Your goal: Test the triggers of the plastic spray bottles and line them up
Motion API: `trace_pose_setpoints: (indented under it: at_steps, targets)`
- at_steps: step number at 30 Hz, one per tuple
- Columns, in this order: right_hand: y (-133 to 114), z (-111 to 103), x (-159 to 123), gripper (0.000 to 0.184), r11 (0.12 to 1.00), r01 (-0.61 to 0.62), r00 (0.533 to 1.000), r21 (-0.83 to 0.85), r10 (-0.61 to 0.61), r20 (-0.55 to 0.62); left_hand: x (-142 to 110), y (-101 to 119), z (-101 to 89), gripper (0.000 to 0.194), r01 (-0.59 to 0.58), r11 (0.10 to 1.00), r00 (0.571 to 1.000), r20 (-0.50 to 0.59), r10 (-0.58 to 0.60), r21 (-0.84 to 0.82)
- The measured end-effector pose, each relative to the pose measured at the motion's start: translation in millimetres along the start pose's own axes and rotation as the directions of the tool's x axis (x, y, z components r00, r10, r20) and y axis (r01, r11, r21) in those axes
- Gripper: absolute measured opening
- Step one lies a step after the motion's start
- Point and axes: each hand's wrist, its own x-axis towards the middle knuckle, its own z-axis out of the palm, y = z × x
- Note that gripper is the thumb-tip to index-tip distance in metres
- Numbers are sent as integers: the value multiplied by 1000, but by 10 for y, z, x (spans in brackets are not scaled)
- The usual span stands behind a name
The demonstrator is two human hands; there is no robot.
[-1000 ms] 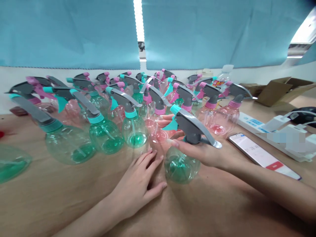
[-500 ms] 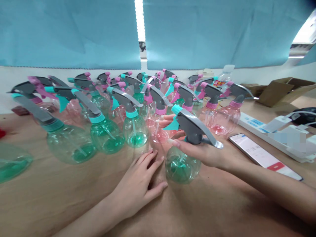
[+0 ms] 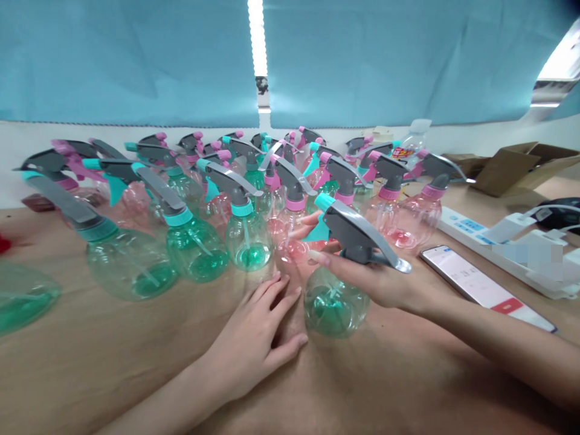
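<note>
My right hand [image 3: 376, 279] is wrapped round the neck of a green spray bottle [image 3: 333, 305] with a grey trigger head [image 3: 357, 232] and teal nozzle, standing on the wooden table [image 3: 136, 362]. My left hand [image 3: 254, 338] lies flat on the table just left of that bottle, fingers stretched out, holding nothing. Directly behind stand a pink spray bottle [image 3: 290, 232] and a green one [image 3: 248, 238].
Several green and pink spray bottles crowd the table's back and left. A phone [image 3: 484, 287] lies to the right, beside a white power strip [image 3: 471, 232] with chargers. Cardboard boxes [image 3: 512, 166] sit at the far right. A blue curtain hangs behind.
The trigger head of the held bottle has shifted very slightly. My left hand has stayed flat in place.
</note>
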Motion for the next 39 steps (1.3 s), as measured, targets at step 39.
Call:
trace_pose_setpoints:
  at_steps: [39]
  targets:
    - [-140, -131, -23, 42, 1000, 5, 994, 25, -8, 109, -5, 7, 4, 56, 0, 1000, 1000, -3, 0, 10]
